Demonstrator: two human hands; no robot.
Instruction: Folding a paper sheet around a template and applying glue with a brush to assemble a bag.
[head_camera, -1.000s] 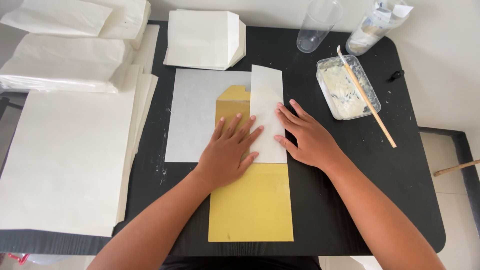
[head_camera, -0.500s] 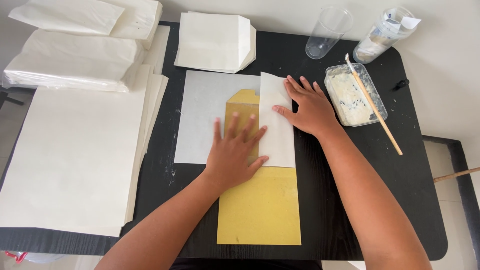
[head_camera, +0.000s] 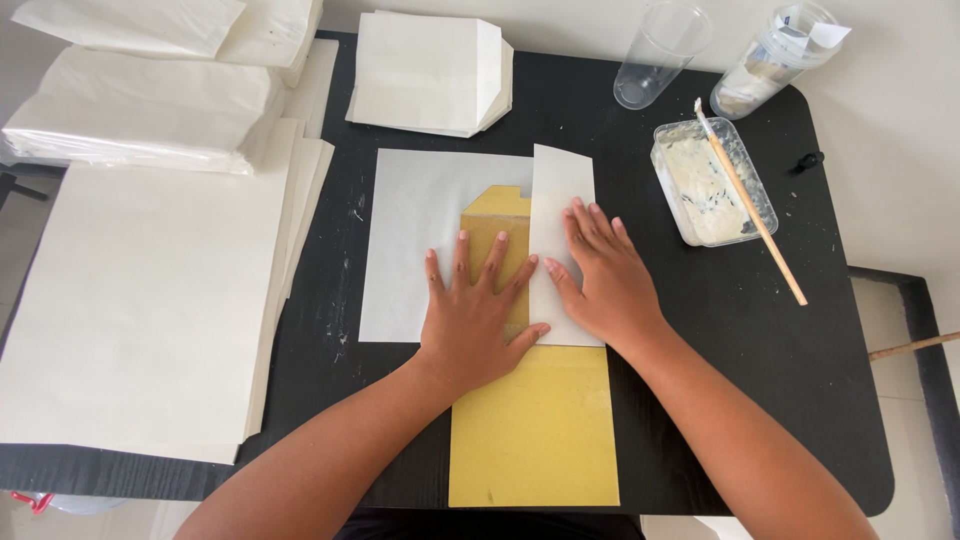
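Yellow card (head_camera: 535, 440) lies lengthwise on the black counter (head_camera: 840, 330) in front of me, its far end tucked over a white sheet of paper (head_camera: 415, 240) and partly covered by that sheet's right flap (head_camera: 560, 190), which is folded over onto the card. My left hand (head_camera: 478, 315) is spread wide and flat, fingers fanned apart, palm pressing down where the card meets the white sheet; it grips nothing, it only bears down. My right hand (head_camera: 600, 275) is flat too, fingers together and pointing away from me, resting on the folded flap just beside the left hand, thumb nearly touching the left little finger; it also holds nothing. To my right stands a clear plastic tub of white paste (head_camera: 712, 182) with a wooden-handled brush (head_camera: 750, 205) laid across it, the handle sticking out over the counter. Behind the tub are an empty clear cup (head_camera: 660, 52) and a clear jar (head_camera: 775, 55). Straight ahead sits a small stack of folded white bags (head_camera: 430, 72). Along my left are big sheets of cream paper (head_camera: 140, 310), with more piles of white bags (head_camera: 140, 110) beyond them.
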